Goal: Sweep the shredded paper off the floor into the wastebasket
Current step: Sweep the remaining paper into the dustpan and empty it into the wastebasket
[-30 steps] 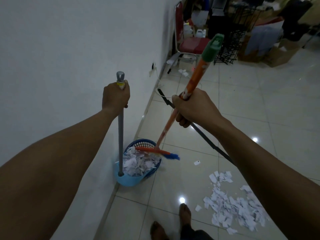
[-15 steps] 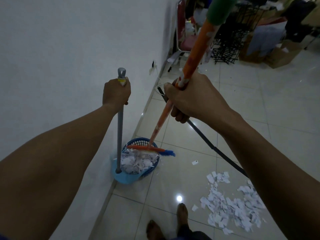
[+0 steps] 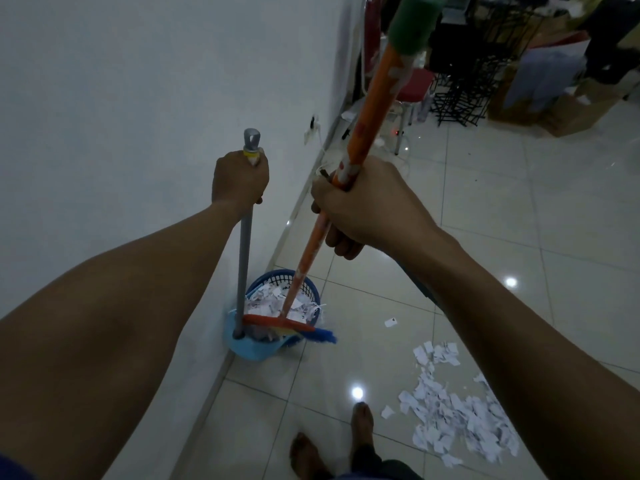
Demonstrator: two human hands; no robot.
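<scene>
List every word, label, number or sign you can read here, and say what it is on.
None can be read.
Broom handle: white marks on the orange wrap, too blurred to read.
Shredded paper on the floor: dark specks, too small to read.
Cardboard boxes: no legible print.

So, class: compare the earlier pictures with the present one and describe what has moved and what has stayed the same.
The orange-handled broom swung more upright, and its red head with blue bristles drew back from past the blue plastic wastebasket to over the light blue dustpan. Both grips held: the left hand on the grey dustpan handle, the right hand on the broom. The shredded paper pile stayed on the floor.
</scene>
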